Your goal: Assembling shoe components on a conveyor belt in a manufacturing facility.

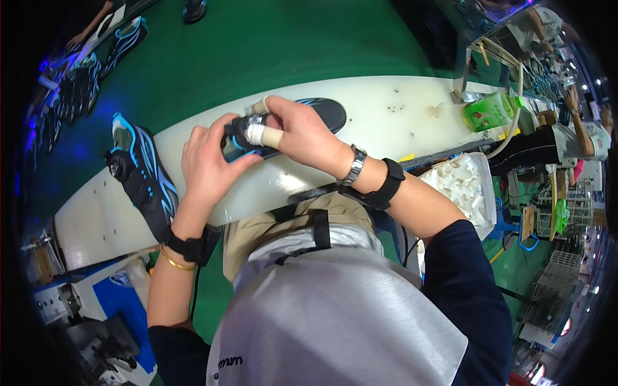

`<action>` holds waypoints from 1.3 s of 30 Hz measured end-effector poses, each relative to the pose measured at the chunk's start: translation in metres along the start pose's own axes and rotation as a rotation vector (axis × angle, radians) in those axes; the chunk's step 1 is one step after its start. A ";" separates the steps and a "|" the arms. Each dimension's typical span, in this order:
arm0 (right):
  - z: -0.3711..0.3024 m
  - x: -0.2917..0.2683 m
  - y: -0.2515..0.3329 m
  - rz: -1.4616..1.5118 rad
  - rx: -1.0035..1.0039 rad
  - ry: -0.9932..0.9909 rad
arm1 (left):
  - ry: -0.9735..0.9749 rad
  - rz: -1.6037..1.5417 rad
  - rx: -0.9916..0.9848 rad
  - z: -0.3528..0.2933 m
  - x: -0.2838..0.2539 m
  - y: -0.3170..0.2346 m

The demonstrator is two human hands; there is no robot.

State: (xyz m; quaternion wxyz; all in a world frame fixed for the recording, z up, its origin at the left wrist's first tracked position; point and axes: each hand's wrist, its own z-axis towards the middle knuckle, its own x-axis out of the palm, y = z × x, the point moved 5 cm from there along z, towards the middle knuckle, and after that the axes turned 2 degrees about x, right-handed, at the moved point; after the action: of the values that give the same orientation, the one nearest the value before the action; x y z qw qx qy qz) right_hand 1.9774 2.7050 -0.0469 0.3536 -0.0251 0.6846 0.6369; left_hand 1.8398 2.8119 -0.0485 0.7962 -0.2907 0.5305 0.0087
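Where bench edge (pixel 257 212) nears: shoe (pixel 283 125) in both hands

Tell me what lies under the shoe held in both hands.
Under the held shoe lies the white worktable. The left hand and right hand cover most of the shoe's underside.

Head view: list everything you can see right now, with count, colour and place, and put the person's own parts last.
Black shoe with blue stripes: one, held in both hands over the white bench.
Second black and blue shoe: one, lying on the bench's left part.
Long white workbench: one, across the middle.
Green plastic bottle: one, at the bench's right end.
Bin of white pieces: one, right of the person, below the bench edge.
More black and blue shoes: several, upper left.
Green floor: beyond the bench.
Left hand: gripping the held shoe, black wrist strap.
Right hand: on the shoe's top, taped finger, metal watch.
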 end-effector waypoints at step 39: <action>-0.049 0.012 0.083 -0.068 -0.392 0.389 | 0.285 -1.483 -0.411 -0.074 -0.010 -0.005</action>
State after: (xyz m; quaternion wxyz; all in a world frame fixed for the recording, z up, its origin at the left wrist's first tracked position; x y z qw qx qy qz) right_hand 1.9057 2.6817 0.0152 0.2252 -0.2377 0.6020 0.7283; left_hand 1.7756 2.7755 -0.0576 0.4484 -0.7091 0.2828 -0.4649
